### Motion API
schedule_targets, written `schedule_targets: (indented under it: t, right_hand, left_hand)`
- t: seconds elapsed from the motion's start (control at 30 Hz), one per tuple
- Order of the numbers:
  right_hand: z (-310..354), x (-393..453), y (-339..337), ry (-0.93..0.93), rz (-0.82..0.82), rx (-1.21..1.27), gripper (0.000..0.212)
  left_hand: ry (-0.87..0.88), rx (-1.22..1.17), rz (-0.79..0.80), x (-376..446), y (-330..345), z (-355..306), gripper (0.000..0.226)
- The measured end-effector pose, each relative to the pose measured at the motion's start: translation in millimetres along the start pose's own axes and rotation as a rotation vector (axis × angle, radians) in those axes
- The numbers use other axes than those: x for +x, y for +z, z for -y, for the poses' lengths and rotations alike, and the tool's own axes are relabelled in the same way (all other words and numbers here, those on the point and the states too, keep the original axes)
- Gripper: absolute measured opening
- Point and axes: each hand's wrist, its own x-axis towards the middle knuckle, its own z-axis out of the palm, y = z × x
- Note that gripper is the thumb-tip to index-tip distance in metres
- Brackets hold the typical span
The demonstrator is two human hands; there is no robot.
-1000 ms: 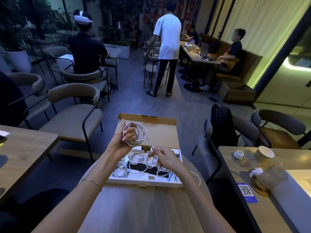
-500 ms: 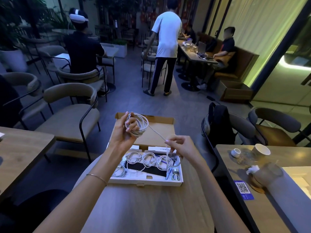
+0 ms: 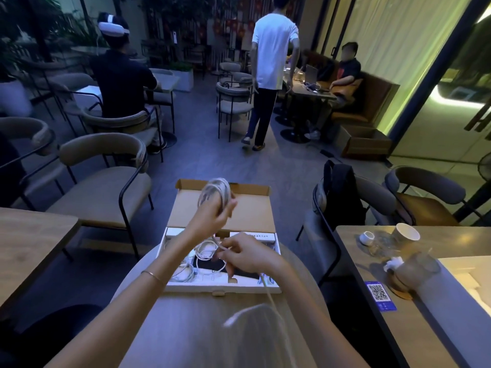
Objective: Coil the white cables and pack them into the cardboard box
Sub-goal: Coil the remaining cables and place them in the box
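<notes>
An open cardboard box lies on the round wooden table, its lid folded back. Several coiled white cables lie inside it. My left hand is raised above the lid and grips a white cable coil wound round its fingers. My right hand hovers over the box and pinches the loose strand of the same cable. The cable's free tail, blurred, runs from my right hand down across the table towards me.
A table on my right holds a paper cup, a small white cup and a QR card. Another table stands on the left, chairs around. A black backpack hangs on a chair. People sit and walk farther off.
My left hand turned and lifted the coil higher over the lid. My right hand dropped over the box with the strand, and the free tail swung across the table.
</notes>
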Motion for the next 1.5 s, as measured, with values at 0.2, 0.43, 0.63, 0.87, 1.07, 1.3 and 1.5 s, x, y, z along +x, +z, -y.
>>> schedule_targets:
  t: [0.2,0.43,0.63,0.87,1.07,1.3,1.5]
  right_hand:
    - [2.1,7.1,-7.7,-0.061,-0.089,0.123,0.017]
    - [-9.0,10.8,-14.9,-0.090,-0.252,0.383,0.021]
    - [-11.6,6.9,-22.5,-0.057,-0.222,0.540,0.021]
    - [-28.0,4.1,-27.2,-0.031,-0.199,0.655,0.029]
    - [-33.7,7.5,-17.9,-0.084,-0.167,0.949,0.027]
    - [-37.5,10.0,2.4,0.000,-0.194,0.961,0.043]
    - [-35.3,11.0,22.9,0.036,-0.107,0.667,0.052]
  left_hand:
    - [-0.312,-0.174,0.319,-26.3,-0.7,2.1,0.029]
    - [-0.475,-0.345,0.549,-31.3,-8.0,-7.1,0.068]
    - [-0.571,-0.542,0.691,-34.0,-8.5,-14.1,0.061]
    - [-0.619,-1.012,0.764,-39.1,-25.0,-3.8,0.048]
    - [-0.573,-1.304,0.784,-33.7,-33.8,-10.7,0.042]
    - [-0.415,-1.794,0.846,-19.5,-35.8,-16.2,0.048]
    - [-0.281,-1.958,0.570,-9.3,-32.1,-11.5,0.049]
